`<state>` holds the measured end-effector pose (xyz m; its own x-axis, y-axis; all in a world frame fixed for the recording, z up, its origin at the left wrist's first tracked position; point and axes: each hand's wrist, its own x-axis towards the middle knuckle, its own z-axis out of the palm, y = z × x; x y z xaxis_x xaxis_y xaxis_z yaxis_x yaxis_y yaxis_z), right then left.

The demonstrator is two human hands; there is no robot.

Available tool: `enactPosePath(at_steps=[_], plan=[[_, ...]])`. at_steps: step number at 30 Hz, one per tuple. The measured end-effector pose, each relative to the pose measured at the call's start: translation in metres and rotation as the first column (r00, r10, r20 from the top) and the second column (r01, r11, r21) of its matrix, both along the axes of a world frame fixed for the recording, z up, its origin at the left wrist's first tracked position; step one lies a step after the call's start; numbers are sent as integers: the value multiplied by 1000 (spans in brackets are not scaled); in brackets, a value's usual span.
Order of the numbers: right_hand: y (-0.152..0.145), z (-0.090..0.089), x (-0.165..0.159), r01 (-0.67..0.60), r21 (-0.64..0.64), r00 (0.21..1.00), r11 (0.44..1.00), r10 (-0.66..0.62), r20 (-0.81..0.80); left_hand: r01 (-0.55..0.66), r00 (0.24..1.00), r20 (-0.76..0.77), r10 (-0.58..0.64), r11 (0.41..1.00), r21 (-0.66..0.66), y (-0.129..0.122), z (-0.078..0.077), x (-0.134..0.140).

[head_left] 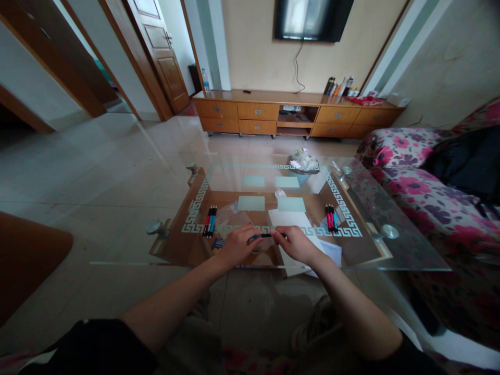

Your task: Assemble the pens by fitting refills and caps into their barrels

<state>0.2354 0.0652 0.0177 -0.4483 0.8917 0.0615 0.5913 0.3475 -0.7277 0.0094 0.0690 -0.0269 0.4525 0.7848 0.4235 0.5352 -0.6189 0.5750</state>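
Note:
A blue and black pen is held level between my two hands over the near part of the glass table. The fingers of my left hand are closed on its blue end. At the black end, my right hand pinches with thumb and fingers, which cover the tip. A row of red, blue and black pens lies on the glass to the left of my left hand. To the right of my right hand lies another row of pens, pink-red, blue and black.
Below the glass, white papers lie on a wooden shelf. A basket full of crumpled waste stands by the table's far side. The flowered sofa is at the right, a wooden TV cabinet along the far wall.

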Motion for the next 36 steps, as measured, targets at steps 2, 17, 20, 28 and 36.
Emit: enactPosePath(at_steps=[2,17,20,28,36], plan=[[1,1,0,-2,-19,1000,1000,3,20,4,1000,4,-4,1000,-6,0,0,0],[8,6,15,97,-55,994,994,-99,-36,-31,999,-19,29,996,-79,1,4,0],[8,6,15,90,-137,994,986,-97,-47,-30,999,-29,28,998,-60,1,4,0],[6,3,14,89,-379,981,921,-148,-129,-29,992,-122,41,994,102,-1,4,0],[17,-5,22,252,-224,953,942,-282,-112,139,986,-79,-145,987,-76,-1,-1,1]])
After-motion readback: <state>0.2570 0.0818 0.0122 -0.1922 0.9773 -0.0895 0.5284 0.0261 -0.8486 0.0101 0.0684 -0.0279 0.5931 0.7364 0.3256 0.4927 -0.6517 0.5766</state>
